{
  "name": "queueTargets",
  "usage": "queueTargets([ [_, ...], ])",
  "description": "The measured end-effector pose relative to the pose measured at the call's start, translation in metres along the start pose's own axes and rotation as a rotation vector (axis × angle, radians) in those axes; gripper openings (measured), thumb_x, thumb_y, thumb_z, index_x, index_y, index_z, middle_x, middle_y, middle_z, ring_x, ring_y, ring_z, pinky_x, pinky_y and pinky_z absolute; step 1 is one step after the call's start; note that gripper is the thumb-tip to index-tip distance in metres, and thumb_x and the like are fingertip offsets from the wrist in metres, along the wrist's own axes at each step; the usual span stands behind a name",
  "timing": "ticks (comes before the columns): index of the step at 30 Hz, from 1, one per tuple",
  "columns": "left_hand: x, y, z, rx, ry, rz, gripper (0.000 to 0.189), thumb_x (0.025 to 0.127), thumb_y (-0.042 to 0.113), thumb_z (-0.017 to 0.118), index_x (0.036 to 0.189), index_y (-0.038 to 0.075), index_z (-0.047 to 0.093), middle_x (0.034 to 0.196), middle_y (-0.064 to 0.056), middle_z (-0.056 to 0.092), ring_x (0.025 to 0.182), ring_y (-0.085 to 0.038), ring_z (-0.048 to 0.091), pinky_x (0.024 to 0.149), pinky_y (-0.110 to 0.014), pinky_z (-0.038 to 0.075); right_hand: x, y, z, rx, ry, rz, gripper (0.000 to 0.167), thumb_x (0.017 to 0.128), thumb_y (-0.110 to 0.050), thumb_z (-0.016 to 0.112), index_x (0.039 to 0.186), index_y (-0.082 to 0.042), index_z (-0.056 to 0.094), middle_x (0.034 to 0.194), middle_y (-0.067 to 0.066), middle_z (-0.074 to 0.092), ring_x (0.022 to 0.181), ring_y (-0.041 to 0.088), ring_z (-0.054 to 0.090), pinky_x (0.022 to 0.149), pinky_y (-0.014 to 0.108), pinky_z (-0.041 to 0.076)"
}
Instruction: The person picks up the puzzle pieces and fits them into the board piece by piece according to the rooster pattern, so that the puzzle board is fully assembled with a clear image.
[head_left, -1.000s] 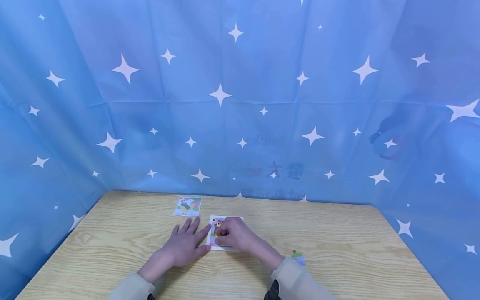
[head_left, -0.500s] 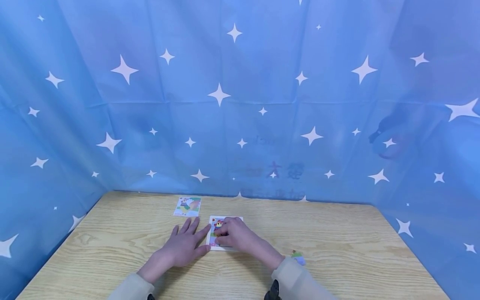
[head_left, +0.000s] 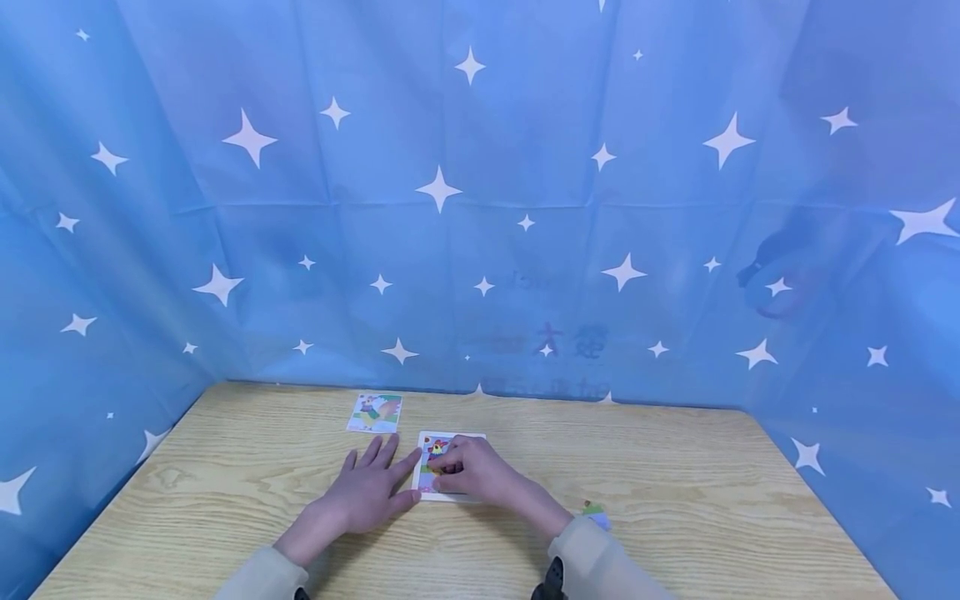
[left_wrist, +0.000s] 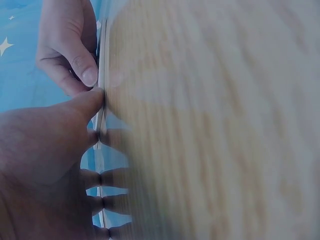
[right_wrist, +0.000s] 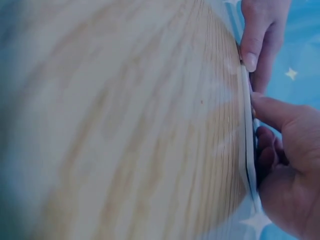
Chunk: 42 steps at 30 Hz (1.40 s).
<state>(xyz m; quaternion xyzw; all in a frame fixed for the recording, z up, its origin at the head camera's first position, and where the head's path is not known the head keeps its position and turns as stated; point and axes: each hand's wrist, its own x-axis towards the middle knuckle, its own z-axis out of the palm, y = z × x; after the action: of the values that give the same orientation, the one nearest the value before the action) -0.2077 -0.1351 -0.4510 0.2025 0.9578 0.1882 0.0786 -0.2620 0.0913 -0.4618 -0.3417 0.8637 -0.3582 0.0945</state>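
A small jigsaw puzzle board (head_left: 417,482) with a pale frame and a colourful bird picture lies on the table in the head view. My left hand (head_left: 369,495) is spread palm down at its left side, thumb and index fingertip right at the frame. Over the board's right part, my right hand (head_left: 483,473) bends its fingers and pinches a puzzle piece (head_left: 437,451) between thumb and index finger, largely hiding it. The right wrist view shows the right thumb low at the board (right_wrist: 248,135) and the other fingers curled. Much of the board is covered by the right hand.
A square picture card (head_left: 375,413) lies beyond the left hand. One loose green and lilac puzzle piece (head_left: 597,515) is beside the right sleeve (head_left: 592,554). The wooden table (head_left: 697,492) ends at a blue star-patterned curtain (head_left: 525,250).
My right hand has shifted very slightly to the right, its thumb and index finger adjusting at the piece. The left hand, card and loose piece stay where they were.
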Motion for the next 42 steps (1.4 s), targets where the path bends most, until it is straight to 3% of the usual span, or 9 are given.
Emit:
queueTargets([
  [13, 0.002, -0.006, 0.006, -0.006, 0.013, 0.021, 0.066, 0.106, 0.052, 0.049, 0.158, 0.014, 0.042, 0.163, -0.029, 0.024, 0.150, -0.053, 0.015, 0.110, -0.078, 0.014, 0.003, 0.001, 0.000, -0.032, -0.012, 0.011, 0.015, 0.093, -0.011, 0.078, 0.107, -0.008, 0.082, 0.088, -0.011, 0.059, 0.078, 0.001, 0.049, 0.068, 0.020, 0.045],
  [24, 0.002, -0.002, 0.002, 0.004, -0.006, -0.016, 0.064, 0.105, 0.049, 0.054, 0.158, 0.014, 0.043, 0.164, -0.027, 0.026, 0.150, -0.051, 0.017, 0.111, -0.076, 0.016, -0.006, -0.003, -0.013, -0.054, -0.073, -0.043, 0.024, 0.093, -0.011, 0.077, 0.117, -0.006, 0.078, 0.085, -0.010, 0.060, 0.077, 0.002, 0.050, 0.070, 0.020, 0.045],
  [32, 0.005, -0.010, 0.011, -0.021, 0.012, 0.026, 0.069, 0.105, 0.056, 0.047, 0.160, 0.015, 0.040, 0.164, -0.028, 0.022, 0.151, -0.052, 0.013, 0.112, -0.077, 0.012, -0.051, 0.006, -0.048, 0.030, -0.024, 0.006, 0.024, 0.095, -0.013, 0.076, 0.118, -0.004, 0.076, 0.092, -0.005, 0.063, 0.080, 0.005, 0.060, 0.072, 0.025, 0.053],
  [42, 0.006, -0.011, 0.010, -0.019, 0.000, 0.002, 0.066, 0.105, 0.052, 0.051, 0.160, 0.015, 0.040, 0.165, -0.026, 0.021, 0.151, -0.050, 0.012, 0.113, -0.075, 0.012, -0.113, 0.026, -0.087, -0.018, -0.043, 0.058, 0.025, 0.087, -0.012, 0.083, 0.109, -0.001, 0.076, 0.091, -0.003, 0.065, 0.080, 0.005, 0.058, 0.070, 0.025, 0.052],
])
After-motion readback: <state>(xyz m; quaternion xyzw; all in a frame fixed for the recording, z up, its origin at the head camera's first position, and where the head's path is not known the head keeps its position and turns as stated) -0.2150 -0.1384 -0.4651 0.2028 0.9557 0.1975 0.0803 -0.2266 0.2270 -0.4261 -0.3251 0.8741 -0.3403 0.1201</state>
